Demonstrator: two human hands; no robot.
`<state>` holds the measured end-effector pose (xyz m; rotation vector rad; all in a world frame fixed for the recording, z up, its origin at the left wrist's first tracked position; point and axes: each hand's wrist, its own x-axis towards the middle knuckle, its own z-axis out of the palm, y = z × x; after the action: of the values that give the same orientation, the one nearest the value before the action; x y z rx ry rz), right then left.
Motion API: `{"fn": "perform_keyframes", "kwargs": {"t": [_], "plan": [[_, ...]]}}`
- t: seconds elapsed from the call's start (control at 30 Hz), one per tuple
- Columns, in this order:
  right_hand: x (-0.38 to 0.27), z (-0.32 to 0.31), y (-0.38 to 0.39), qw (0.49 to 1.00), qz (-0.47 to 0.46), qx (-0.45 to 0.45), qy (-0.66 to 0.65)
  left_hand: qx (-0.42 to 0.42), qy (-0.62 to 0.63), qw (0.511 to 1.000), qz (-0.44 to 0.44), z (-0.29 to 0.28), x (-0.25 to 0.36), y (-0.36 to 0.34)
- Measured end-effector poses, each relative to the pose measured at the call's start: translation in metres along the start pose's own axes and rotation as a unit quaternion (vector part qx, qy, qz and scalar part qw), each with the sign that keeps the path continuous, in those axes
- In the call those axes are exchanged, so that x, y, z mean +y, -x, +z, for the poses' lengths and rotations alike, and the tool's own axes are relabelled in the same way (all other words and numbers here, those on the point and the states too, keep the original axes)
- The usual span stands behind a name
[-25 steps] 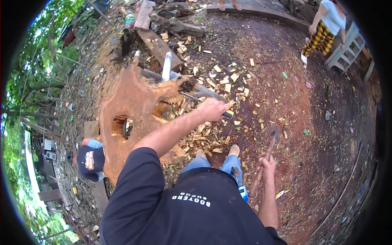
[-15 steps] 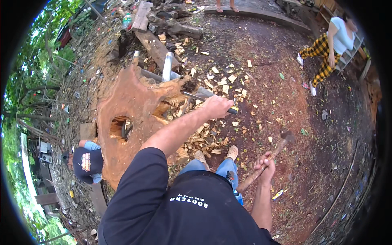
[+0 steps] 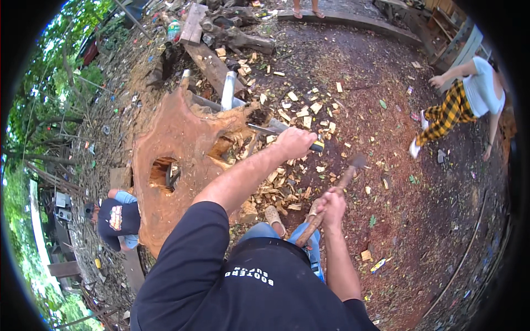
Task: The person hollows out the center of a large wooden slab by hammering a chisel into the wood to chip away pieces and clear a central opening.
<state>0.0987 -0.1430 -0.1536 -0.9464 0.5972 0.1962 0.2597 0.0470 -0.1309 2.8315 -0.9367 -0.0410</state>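
Observation:
My left hand (image 3: 296, 143) is closed around the black-and-yellow handle of a chisel (image 3: 316, 147). The chisel's blade points left, by the rough, broken edge of a large reddish-brown wood slab (image 3: 185, 124). I cannot tell whether its tip touches the wood. My right hand (image 3: 332, 207) grips a wooden-handled hammer (image 3: 346, 179) near the middle of its shaft. The hammer's dark head is up and away from my body, to the right of the chisel and apart from it. Two openings pass into the slab, a rounded one and a rough one nearer my left hand.
Wood chips (image 3: 281, 190) litter the dirt around my feet. A silver metal post (image 3: 228, 91) stands by the slab's far edge; logs (image 3: 237, 38) lie behind it. One person (image 3: 118, 218) is at the slab's left, another (image 3: 477, 94) at far right. Feet show on a beam (image 3: 353, 23).
My right hand has swung the hammer left and away from me, toward the chisel. My left hand stays nearly in place. The person at far right has moved right and nearer.

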Motion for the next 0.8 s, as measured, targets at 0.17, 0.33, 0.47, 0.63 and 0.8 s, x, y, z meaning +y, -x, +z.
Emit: {"fn": "perform_keyframes", "kwargs": {"t": [0.17, 0.33, 0.47, 0.63, 0.8], "plan": [[-0.011, 0.025, -0.017, 0.99, -0.085, 0.08, -0.074, -0.007, 0.014, 0.999, -0.052, -0.002, 0.003, -0.02], [0.003, 0.026, -0.025, 0.979, 0.024, -0.128, 0.155, -0.015, -0.014, 0.997, -0.077, -0.004, -0.003, -0.015], [-0.026, -0.002, -0.051, 0.998, -0.031, -0.035, 0.033, 0.002, -0.001, 0.995, -0.103, -0.002, -0.005, -0.021], [-0.023, 0.041, -0.05, 0.995, -0.088, -0.002, 0.04, 0.025, -0.004, 0.993, -0.116, 0.009, -0.008, -0.031], [-0.012, 0.016, -0.065, 0.974, 0.037, -0.141, 0.175, 0.002, -0.003, 0.989, -0.148, 0.009, -0.015, -0.029]]}}
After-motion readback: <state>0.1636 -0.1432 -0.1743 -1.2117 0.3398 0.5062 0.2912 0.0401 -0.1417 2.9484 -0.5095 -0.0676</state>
